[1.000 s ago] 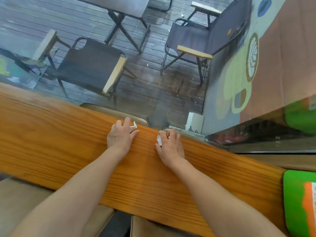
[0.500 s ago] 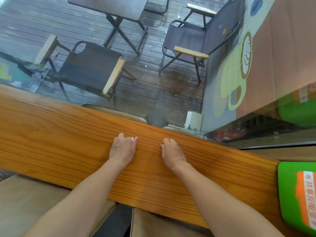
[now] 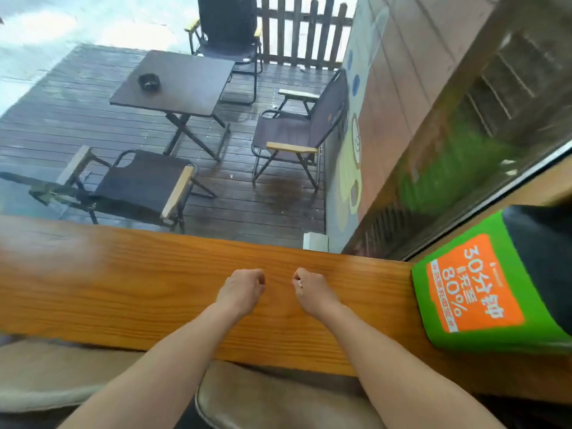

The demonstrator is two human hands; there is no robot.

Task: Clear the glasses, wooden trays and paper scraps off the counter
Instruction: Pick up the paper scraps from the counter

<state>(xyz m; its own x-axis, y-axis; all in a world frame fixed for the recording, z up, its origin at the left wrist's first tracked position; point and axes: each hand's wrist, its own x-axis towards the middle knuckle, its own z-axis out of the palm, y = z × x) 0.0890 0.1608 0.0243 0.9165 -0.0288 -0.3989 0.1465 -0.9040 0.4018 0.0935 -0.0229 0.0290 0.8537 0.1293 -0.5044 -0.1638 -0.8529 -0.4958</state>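
- Counter point(image 3: 139, 283): long plank of orange-brown wood with marked grain, running across the view from the left edge to the right; its far edge meets a window pane.
- Left hand point(image 3: 240, 289): above the middle of the counter, knuckles up, fingers curled into a loose fist. Nothing shows between the fingers, so whether it holds a paper scrap cannot be told.
- Right hand point(image 3: 311, 291): just beside the left hand, a narrow strip of bare wood between them; fingers curled under in a fist.
- Paper scrap point(image 3: 299, 283): a small white fleck at the thumb side of the right fist, pinched in the curled fingers; most of it is hidden.
- Both forearms: bare, reaching in from the bottom edge and converging toward the counter's middle.
- Glasses and wooden trays: none seen on the visible stretch of the counter.
- Green box point(image 3: 483, 292): at the right end of the counter, well apart from the hands; carries an orange panel with white print reading "30" and "80%".
- Cushioned stools point(image 3: 278, 397): tan seats under the near edge of the counter, partly covered by the arms.
- Beyond the glass: dark wet deck boards, a dark folding table point(image 3: 176, 82), three folding chairs with pale wooden armrests, a picket fence at the back.
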